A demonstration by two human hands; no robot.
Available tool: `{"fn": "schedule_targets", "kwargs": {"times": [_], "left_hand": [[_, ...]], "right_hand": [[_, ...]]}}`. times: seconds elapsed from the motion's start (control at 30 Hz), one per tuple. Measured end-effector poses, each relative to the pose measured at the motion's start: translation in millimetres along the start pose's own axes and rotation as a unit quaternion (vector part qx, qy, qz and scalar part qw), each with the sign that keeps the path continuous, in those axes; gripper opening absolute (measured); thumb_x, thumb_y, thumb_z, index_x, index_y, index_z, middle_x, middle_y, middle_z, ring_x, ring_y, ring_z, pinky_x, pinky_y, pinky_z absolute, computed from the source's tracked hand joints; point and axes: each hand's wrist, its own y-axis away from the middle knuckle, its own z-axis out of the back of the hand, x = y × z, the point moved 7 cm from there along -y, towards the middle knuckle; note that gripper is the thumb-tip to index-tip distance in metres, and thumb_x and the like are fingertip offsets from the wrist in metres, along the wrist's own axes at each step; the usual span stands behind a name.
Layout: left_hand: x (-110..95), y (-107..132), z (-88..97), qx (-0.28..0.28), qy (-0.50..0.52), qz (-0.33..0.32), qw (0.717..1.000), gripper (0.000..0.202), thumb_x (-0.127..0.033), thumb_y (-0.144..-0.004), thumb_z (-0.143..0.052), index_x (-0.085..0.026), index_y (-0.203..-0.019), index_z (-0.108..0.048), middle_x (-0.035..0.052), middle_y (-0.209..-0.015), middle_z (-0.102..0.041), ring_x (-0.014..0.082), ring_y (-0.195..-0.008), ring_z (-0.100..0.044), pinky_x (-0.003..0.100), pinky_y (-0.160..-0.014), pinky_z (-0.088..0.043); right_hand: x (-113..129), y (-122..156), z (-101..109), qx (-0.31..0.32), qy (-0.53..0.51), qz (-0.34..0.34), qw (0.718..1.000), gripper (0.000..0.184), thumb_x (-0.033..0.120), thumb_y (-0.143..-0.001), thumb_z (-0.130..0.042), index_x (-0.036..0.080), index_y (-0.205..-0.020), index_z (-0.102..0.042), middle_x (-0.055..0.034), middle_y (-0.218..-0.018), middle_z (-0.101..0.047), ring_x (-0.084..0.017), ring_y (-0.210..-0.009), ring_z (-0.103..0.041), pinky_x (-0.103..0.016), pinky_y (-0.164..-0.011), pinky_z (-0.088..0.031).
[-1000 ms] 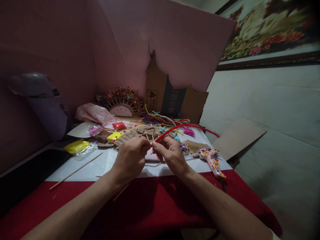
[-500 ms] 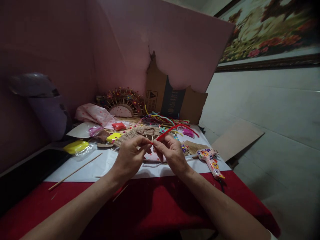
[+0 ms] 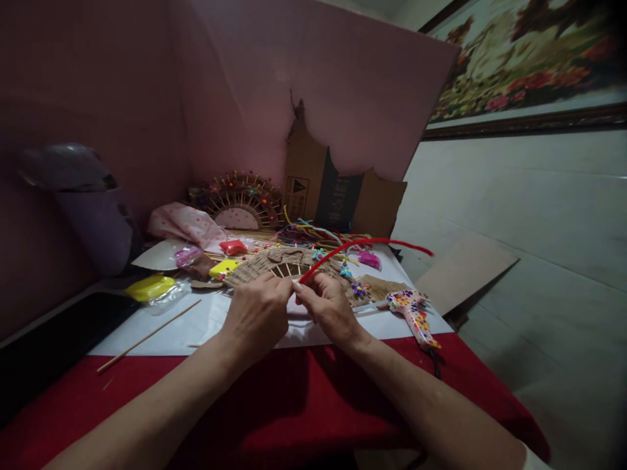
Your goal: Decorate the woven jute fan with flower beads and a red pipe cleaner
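Note:
A red pipe cleaner [image 3: 365, 242] arcs up and to the right from my fingers. My right hand [image 3: 330, 307] pinches it near its lower end. My left hand [image 3: 259, 310] is closed at that same end, its fingertips touching those of the right; the tip between them is hidden. Just behind my hands lies a woven half-round fan [image 3: 249, 267], partly covered by them. Small flowers, among them a purple one [image 3: 358, 289] and a blue one [image 3: 345, 270], sit on its right side.
A flower-patterned glue gun [image 3: 414, 316] lies at the right table edge. Several coloured pipe cleaners [image 3: 313, 230] are heaped behind the fan. A finished-looking fan [image 3: 240, 219] stands farther back beside torn cardboard [image 3: 306, 173]. Yellow clay packs [image 3: 149, 288] and a stick [image 3: 149, 336] lie left.
The red pipe cleaner's free end has swung out to the right and reaches farther. My left hand has turned knuckles-up and closed more tightly; both hands stay together.

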Motion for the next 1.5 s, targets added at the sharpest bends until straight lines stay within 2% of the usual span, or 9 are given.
{"fn": "schedule_targets", "kwargs": {"times": [0.2, 0.33, 0.5, 0.73, 0.87, 1.07, 1.17, 1.3, 1.5], "left_hand": [[22, -3, -3.0, -0.032, 0.349, 0.142, 0.926, 0.015, -0.014, -0.076, -0.052, -0.016, -0.082, -0.066, 0.0022, -0.067, -0.067, 0.0133, -0.06, -0.061, 0.024, -0.055, -0.046], [25, -1, -7.4, -0.028, 0.432, 0.188, 0.881, 0.011, -0.02, -0.076, -0.055, -0.014, -0.077, -0.064, 0.0034, -0.067, -0.067, 0.0137, -0.059, -0.062, 0.022, -0.05, -0.047], [20, -1, -1.8, -0.032, 0.359, 0.138, 0.923, 0.017, -0.026, -0.082, -0.052, -0.015, -0.073, -0.062, 0.0023, -0.064, -0.064, 0.0118, -0.056, -0.057, 0.022, -0.051, -0.044], [0, -2, -2.7, 0.005, 0.038, -0.01, 0.999, 0.02, -0.01, -0.081, -0.042, -0.013, -0.074, -0.061, 0.0084, -0.069, -0.061, 0.0195, -0.066, -0.056, 0.03, -0.059, -0.042], [7, -3, -6.9, 0.028, 0.112, 0.037, 0.993, 0.019, -0.01, -0.079, -0.044, -0.013, -0.078, -0.063, 0.0079, -0.069, -0.063, 0.0196, -0.066, -0.058, 0.032, -0.06, -0.045], [28, 0, -22.2, 0.034, 0.493, 0.232, 0.838, 0.015, -0.026, -0.075, -0.056, -0.014, -0.083, -0.061, 0.0023, -0.066, -0.063, 0.0131, -0.058, -0.059, 0.024, -0.048, -0.05], [27, 0, -25.2, 0.042, 0.536, 0.244, 0.807, 0.02, -0.033, -0.075, -0.059, -0.013, -0.074, -0.059, 0.0012, -0.063, -0.062, 0.0112, -0.055, -0.057, 0.022, -0.047, -0.049], [24, -2, -19.4, 0.043, 0.518, 0.215, 0.827, 0.023, -0.034, -0.078, -0.055, -0.013, -0.073, -0.059, 0.0007, -0.063, -0.06, 0.0109, -0.055, -0.056, 0.023, -0.05, -0.049], [11, -7, -2.7, 0.008, 0.268, 0.053, 0.962, 0.017, -0.02, -0.08, -0.051, -0.014, -0.069, -0.062, 0.0, -0.059, -0.058, 0.0097, -0.053, -0.05, 0.022, -0.051, -0.038]], "right_hand": [[-1, -2, 1, -0.015, -0.134, -0.049, 0.99, 0.025, 0.038, -0.073, -0.063, 0.016, -0.066, -0.053, 0.0043, -0.054, -0.051, -0.005, -0.038, -0.035, -0.018, -0.033, -0.025], [-2, -2, -2, 0.0, -0.169, -0.056, 0.984, 0.025, 0.038, -0.072, -0.064, 0.016, -0.067, -0.053, 0.0042, -0.054, -0.052, -0.004, -0.038, -0.036, -0.017, -0.033, -0.026], [0, -2, -1, -0.004, -0.159, -0.057, 0.986, 0.026, 0.038, -0.07, -0.065, 0.015, -0.066, -0.054, 0.0036, -0.054, -0.053, -0.004, -0.037, -0.036, -0.016, -0.031, -0.026], [-2, -2, 1, -0.007, -0.088, -0.039, 0.995, 0.023, 0.035, -0.072, -0.062, 0.016, -0.063, -0.052, 0.0048, -0.05, -0.05, -0.004, -0.036, -0.036, -0.016, -0.031, -0.025], [-7, -2, 0, -0.005, -0.083, -0.049, 0.995, 0.023, 0.036, -0.073, -0.063, 0.016, -0.066, -0.054, 0.0043, -0.051, -0.052, -0.004, -0.036, -0.037, -0.016, -0.031, -0.025], [-2, -3, 3, -0.022, -0.172, -0.06, 0.983, 0.025, 0.037, -0.071, -0.064, 0.016, -0.066, -0.053, 0.0054, -0.051, -0.049, -0.003, -0.036, -0.033, -0.016, -0.031, -0.023], [-1, -3, 3, -0.014, -0.173, -0.054, 0.983, 0.026, 0.038, -0.07, -0.066, 0.015, -0.066, -0.053, 0.0048, -0.052, -0.05, -0.003, -0.037, -0.034, -0.016, -0.031, -0.025], [-1, -3, 3, -0.019, -0.161, -0.058, 0.985, 0.026, 0.039, -0.07, -0.064, 0.015, -0.066, -0.053, 0.0045, -0.053, -0.051, -0.003, -0.035, -0.034, -0.016, -0.03, -0.024], [2, -2, 7, -0.025, -0.113, -0.059, 0.992, 0.024, 0.035, -0.071, -0.061, 0.016, -0.062, -0.05, 0.0061, -0.047, -0.047, -0.004, -0.036, -0.033, -0.017, -0.034, -0.024]]}}
